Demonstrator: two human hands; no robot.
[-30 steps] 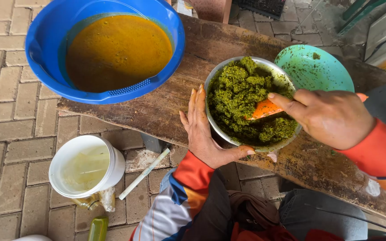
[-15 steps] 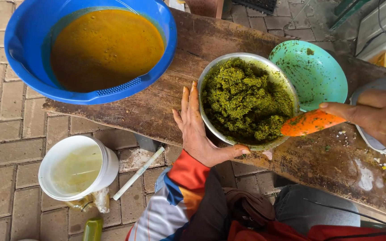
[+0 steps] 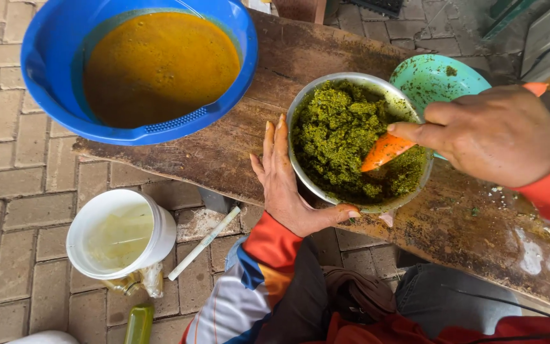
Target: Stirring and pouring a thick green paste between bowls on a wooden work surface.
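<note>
I take the metal bowl as my landmark; it sits on the plank, filled with a chopped green mash.

Far left of the bowl and lower, down on the brick paving, I see a white bucket with pale liquid in it. A small green bottle stands just below the bucket, and a white stick lies slanted between the bucket and the plank's near edge.

Up and left of the bowl, a blue basin rests on the plank's left end, holding an orange-brown liquid.

My left hand lies against the bowl's left wall. The fingers are straight and pressed together, pointing away from me along the rim, and the thumb hooks under the bowl's near edge. It grips nothing; it is flat against the metal, cradling the side.

Inside the bowl, right of centre, an orange spoon dips into the mash, its tip low and its handle rising to the right.

Touching the bowl's upper right rim sits a teal bowl, flecked with green bits.

My right hand hovers over the bowl's right edge, fingers curled shut around the spoon's handle, forefinger stretched along it toward the blade.
</note>
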